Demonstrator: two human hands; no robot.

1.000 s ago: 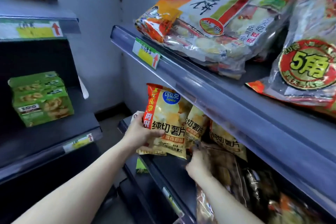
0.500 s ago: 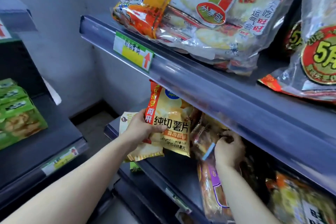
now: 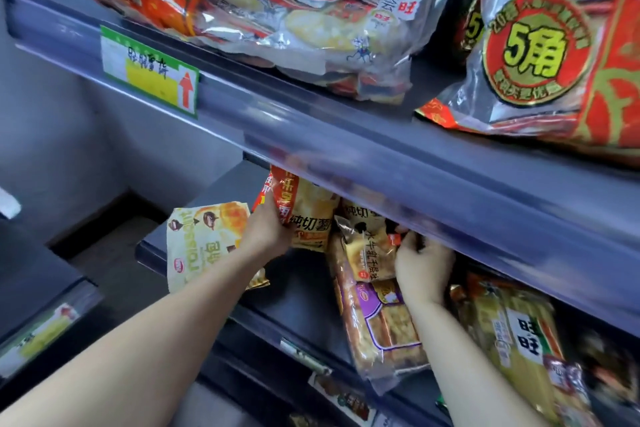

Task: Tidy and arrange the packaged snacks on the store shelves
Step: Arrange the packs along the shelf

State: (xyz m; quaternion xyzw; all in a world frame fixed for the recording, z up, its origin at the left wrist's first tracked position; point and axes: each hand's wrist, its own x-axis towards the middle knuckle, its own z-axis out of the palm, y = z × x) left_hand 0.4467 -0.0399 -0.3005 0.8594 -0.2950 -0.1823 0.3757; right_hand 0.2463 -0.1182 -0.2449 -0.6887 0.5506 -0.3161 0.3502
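On the lower shelf (image 3: 304, 305) my left hand (image 3: 268, 229) grips the left edge of a yellow potato chip bag (image 3: 308, 215) with a red stripe, holding it upright under the upper shelf's rail. A pale yellow pastry pack (image 3: 197, 246) leans just left of that hand, partly behind my forearm. My right hand (image 3: 420, 260) reaches under the rail and grips a small brown snack pack (image 3: 367, 253). Below it lies a clear pack with a purple label (image 3: 377, 319).
The upper shelf (image 3: 346, 135) carries large rice cracker bags (image 3: 277, 10) and a red bag (image 3: 554, 55), with a green and yellow price tag (image 3: 149, 80) on its rail. A yellow pack (image 3: 519, 340) lies at the right. A grey side shelf (image 3: 38, 288) stands left.
The view has closed in on the lower shelf. My left hand pushed the chip bag further back under the rail. My right hand moved up and took hold of the brown pack.
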